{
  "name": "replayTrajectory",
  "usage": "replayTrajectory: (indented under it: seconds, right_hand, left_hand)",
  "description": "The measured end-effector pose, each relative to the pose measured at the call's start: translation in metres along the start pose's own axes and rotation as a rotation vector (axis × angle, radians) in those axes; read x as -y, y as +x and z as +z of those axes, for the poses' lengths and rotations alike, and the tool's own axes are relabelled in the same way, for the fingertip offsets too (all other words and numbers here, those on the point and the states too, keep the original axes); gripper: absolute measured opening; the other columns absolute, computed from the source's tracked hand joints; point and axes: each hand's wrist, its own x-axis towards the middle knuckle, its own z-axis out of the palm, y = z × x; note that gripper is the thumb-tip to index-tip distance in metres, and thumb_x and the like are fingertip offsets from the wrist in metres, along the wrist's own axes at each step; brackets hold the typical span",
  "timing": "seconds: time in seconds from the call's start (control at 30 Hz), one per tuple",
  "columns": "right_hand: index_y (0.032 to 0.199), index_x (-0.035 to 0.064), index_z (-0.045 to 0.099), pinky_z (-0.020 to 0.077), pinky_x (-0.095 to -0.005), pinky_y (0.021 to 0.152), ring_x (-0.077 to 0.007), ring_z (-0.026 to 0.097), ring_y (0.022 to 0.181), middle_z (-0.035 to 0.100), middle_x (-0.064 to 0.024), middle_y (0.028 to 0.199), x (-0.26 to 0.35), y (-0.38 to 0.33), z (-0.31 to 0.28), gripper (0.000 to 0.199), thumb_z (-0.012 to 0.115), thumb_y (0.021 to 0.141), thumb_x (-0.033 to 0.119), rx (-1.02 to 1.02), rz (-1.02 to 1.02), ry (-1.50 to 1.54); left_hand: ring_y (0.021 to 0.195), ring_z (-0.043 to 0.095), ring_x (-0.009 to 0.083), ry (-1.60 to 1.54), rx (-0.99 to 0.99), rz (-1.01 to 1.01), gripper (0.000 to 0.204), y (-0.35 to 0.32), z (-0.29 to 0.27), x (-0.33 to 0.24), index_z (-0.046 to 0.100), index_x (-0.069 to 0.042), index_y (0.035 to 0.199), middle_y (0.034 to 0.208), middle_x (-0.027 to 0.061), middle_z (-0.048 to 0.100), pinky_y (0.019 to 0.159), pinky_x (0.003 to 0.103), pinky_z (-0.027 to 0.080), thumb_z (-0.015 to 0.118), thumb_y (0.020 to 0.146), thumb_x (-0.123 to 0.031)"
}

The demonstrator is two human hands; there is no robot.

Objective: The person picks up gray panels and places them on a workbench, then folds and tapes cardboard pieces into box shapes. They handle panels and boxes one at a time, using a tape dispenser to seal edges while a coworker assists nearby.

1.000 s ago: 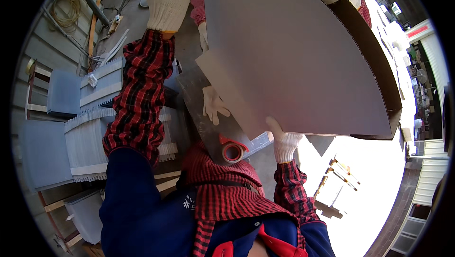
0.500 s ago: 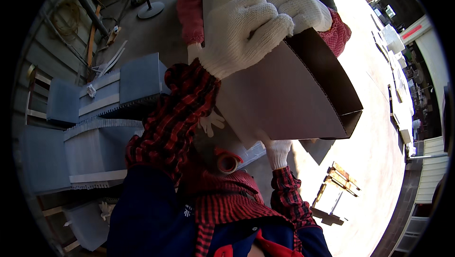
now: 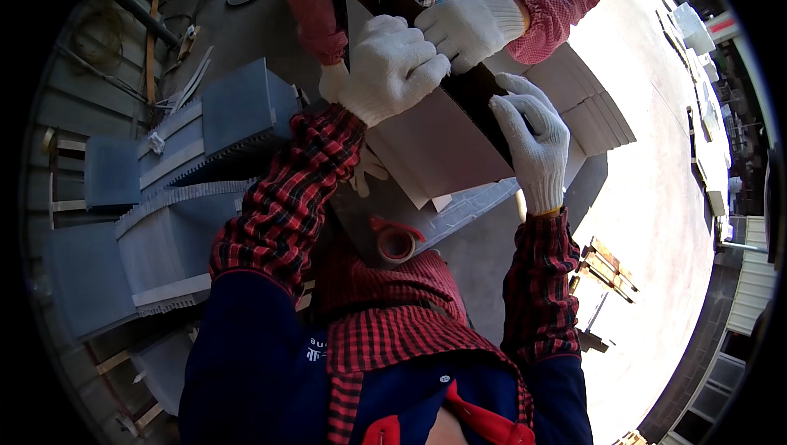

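Observation:
Between me and a co-worker an open cardboard box (image 3: 438, 146) is held up, its plain outer side facing me and its dark inside showing at the top. My left hand (image 3: 392, 68), in a white glove, grips the box's upper edge. On the right rim, my gloved right hand (image 3: 533, 146) holds on with the fingers curled over the edge. The co-worker's gloved hand (image 3: 469, 28), on a pink checked sleeve, grips the same top edge from the far side. Their other hand (image 3: 332, 80) is mostly hidden behind my left hand.
A red roll of packing tape (image 3: 398, 241) hangs in front of my chest. Stacks of flat grey cardboard (image 3: 176, 191) fill the left side. Another pile of flat sheets (image 3: 594, 121) lies right of the box. Wooden pallet pieces (image 3: 602, 273) rest on the sunlit concrete.
The box has swung away from the camera and looks smaller. My right hand moved from under the box up to its right rim. My left hand came down with the top edge.

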Motion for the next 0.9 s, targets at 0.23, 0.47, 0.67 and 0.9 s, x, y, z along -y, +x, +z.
replayTrajectory:
  seconds: [0.23, 0.47, 0.67, 0.9]
  right_hand:
    - [0.097, 0.0025, 0.075, 0.0514, -0.0356, 0.095, -0.0301, 0.067, 0.109, 0.07, -0.0148, 0.121, -0.028, -0.021, 0.034, 0.016, 0.07, 0.091, 0.017, -0.043, -0.046, -0.016]
    - [0.096, 0.0019, 0.075, 0.0517, -0.0361, 0.095, -0.0278, 0.068, 0.108, 0.07, -0.0157, 0.121, -0.029, -0.021, 0.035, 0.018, 0.069, 0.091, 0.018, -0.07, -0.063, -0.022]
    - [0.103, 0.0003, 0.076, 0.0495, -0.0361, 0.101, -0.0267, 0.066, 0.113, 0.069, -0.0162, 0.125, -0.035, -0.02, 0.032, 0.022, 0.068, 0.094, 0.019, -0.039, -0.048, -0.036]
    - [0.102, -0.0017, 0.075, 0.0464, -0.034, 0.102, -0.0247, 0.064, 0.115, 0.069, -0.0155, 0.124, -0.026, -0.021, 0.032, 0.022, 0.067, 0.094, 0.017, -0.051, 0.066, 0.047]
  left_hand:
    - [0.08, 0.059, 0.028, 0.066, 0.059, 0.011, 0.015, -0.043, 0.024, 0.007, 0.069, -0.013, 0.078, 0.076, 0.003, 0.064, 0.093, 0.049, 0.045, 0.062, 0.088, -0.021]
    - [0.109, 0.064, 0.028, -0.006, -0.001, -0.246, 0.017, -0.057, -0.025, -0.02, 0.068, -0.007, 0.109, 0.103, 0.0085, 0.069, 0.108, 0.047, 0.042, 0.062, 0.092, -0.008]
    - [0.103, 0.064, 0.0334, 0.236, 0.049, -0.767, 0.02, -0.201, -0.041, -0.026, 0.068, -0.008, 0.106, 0.113, 0.0107, 0.068, 0.09, 0.045, 0.05, 0.068, 0.086, -0.009]
    - [0.11, 0.059, 0.0333, 0.075, 0.759, -0.559, 0.019, -0.316, -0.001, -0.02, 0.069, -0.01, 0.102, 0.115, 0.0091, 0.062, 0.087, 0.046, 0.05, 0.062, 0.085, -0.014]
